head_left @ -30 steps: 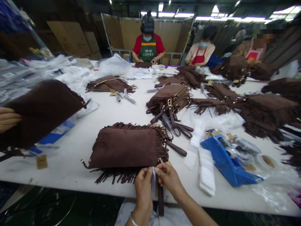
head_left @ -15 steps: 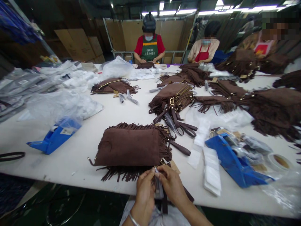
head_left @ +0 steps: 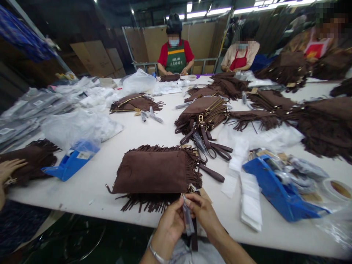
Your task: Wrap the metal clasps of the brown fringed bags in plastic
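A brown fringed clutch bag lies flat on the table in front of me, its fringe hanging out along the edges. At its lower right corner, a dark wrist strap hangs down over the table edge, with a clear plastic wrapping around part of it. My left hand pinches the top of this wrapped piece. My right hand closes on the same spot from the other side, fingertips meeting near the metal fittings. What exactly sits between the fingertips is too small to tell.
Blue tape dispensers stand to either side. White paper strips lie right of the bag. More fringed bags are piled beyond it. Plastic-wrapped packages cover the left. Another person's hand rests on a bag at far left. Co-workers sit opposite.
At the far left, another person's hand and a brown fringed bag have come into view. My fingers have shifted slightly on the wrapped strap, and more of its plastic shows.
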### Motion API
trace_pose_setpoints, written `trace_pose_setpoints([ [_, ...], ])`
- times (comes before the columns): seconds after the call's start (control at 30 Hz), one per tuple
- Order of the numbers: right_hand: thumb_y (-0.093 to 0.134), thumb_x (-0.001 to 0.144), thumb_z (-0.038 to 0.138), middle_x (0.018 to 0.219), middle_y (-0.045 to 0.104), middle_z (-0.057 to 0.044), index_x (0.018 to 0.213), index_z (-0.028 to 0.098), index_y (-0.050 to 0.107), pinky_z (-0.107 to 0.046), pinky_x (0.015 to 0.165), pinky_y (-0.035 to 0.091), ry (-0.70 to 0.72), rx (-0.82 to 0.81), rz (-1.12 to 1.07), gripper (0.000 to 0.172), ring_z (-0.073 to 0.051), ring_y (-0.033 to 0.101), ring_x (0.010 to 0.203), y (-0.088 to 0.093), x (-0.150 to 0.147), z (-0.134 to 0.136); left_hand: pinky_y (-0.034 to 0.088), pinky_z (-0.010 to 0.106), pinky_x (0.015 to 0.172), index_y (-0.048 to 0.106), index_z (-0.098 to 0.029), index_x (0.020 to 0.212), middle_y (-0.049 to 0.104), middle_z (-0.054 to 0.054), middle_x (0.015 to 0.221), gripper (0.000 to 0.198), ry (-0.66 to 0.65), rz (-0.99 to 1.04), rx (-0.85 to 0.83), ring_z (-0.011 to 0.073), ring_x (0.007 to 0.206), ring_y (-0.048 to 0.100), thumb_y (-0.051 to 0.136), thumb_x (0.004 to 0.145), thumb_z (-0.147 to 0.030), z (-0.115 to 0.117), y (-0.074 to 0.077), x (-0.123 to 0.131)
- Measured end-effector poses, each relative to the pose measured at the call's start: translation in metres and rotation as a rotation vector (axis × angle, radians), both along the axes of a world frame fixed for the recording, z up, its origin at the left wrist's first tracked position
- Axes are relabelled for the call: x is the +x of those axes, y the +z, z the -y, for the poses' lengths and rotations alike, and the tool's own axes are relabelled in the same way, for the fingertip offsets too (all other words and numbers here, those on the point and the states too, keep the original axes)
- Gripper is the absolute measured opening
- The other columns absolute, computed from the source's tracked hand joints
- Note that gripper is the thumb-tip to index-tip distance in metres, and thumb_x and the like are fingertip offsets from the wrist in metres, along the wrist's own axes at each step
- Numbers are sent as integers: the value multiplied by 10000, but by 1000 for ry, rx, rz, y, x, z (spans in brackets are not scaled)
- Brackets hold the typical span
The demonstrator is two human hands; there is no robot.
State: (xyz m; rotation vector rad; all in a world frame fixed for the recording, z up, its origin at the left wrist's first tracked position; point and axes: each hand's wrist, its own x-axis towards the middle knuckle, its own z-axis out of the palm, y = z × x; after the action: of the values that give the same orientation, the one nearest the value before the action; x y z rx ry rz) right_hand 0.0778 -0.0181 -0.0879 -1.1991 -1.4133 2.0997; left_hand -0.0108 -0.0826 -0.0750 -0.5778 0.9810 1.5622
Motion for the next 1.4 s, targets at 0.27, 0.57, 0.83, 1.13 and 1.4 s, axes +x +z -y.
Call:
trace_pose_setpoints([
  [0.27,534,858,456,985,671,-71,990,224,707,-372,843,475,96,421,70,317,-246,601,960,-5,10,-3,533,250,591,639,-85,774,675,72,646,49,-4,39,-59,143,570,642,627,819,-99,3,-4,-2],
  [0.57,636,758,532,693,574,21,895,211,546,-233,493,425,37,54,-2,361,-128,537,562,-8,5,4,532,282,580,640,-119,808,688,68,706,114,-110,-83,89,174,589,647,721,742,-166,7,-11,-8],
  [0.83,766,594,541,553,530,61,712,182,522,-178,436,347,19,-140,-42,450,-67,440,475,8,0,-5,534,254,580,648,-72,756,672,81,663,60,-281,-72,72,152,557,635,701,745,-97,9,-14,-32],
  [1.13,788,563,505,540,581,41,692,158,596,-191,435,339,54,-144,-44,418,-84,519,447,21,-1,-15,574,312,678,646,-97,812,709,72,719,31,-334,46,8,170,619,678,616,821,-95,6,-18,-36],
  [1.4,771,615,430,565,583,37,732,145,637,-189,463,346,143,-138,-114,337,-67,482,469,18,2,-21,559,365,758,642,-94,818,698,75,706,58,-298,198,85,183,662,677,626,822,-149,4,-14,-34],
])
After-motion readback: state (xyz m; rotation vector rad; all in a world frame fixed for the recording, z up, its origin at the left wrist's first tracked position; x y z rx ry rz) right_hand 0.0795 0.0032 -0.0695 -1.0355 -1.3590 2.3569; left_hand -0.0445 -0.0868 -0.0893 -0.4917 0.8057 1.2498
